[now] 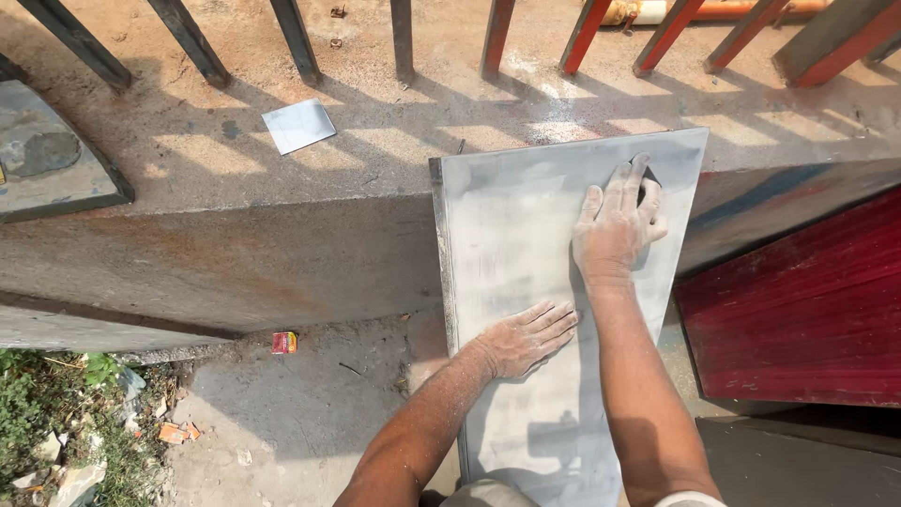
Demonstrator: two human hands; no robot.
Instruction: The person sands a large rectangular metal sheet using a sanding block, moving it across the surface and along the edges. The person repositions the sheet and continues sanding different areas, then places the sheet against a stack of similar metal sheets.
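Two hands on grey panel [511, 282], leaning on concrete ledge [235, 150] | left hand [526, 338] flat, grip wide, at 6 o'clock | right hand [615, 225] pressing small dark pad [649, 178], at 1 o'clock | metal square [298, 125] at 10 o'clock

Left hand [526, 338] flat, fingers spread toward 2 o'clock; right hand [615, 225] at 12 o'clock, fingers curled, forearm extended, both dust-coated.

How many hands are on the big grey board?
2. The left hand lies flat near the middle of the board. The right hand is higher up near the top right, pressing a small dark thing mostly hidden under its fingers.
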